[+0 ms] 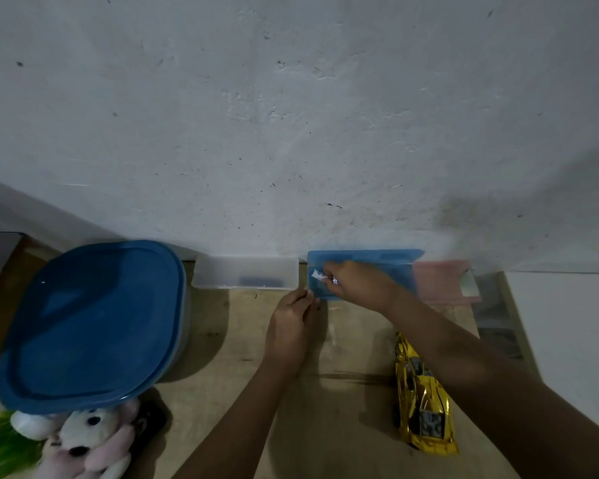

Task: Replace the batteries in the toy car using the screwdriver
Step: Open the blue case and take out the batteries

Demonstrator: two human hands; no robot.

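Left of the blue case (391,267) sits a clear box (246,276). The left hand (291,326) pinches the case's near-left corner. The right hand (357,281), over the case, pinches a small white item (318,275). The gold toy car (424,402) lies nearer than the case, under the right forearm.

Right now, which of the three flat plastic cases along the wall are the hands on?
The middle blue plastic case; the right hand rests on it, unlike the clear case and pink case.

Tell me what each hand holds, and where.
Right hand pinches a small white item over the blue box; left hand steadies that box's near-left corner.
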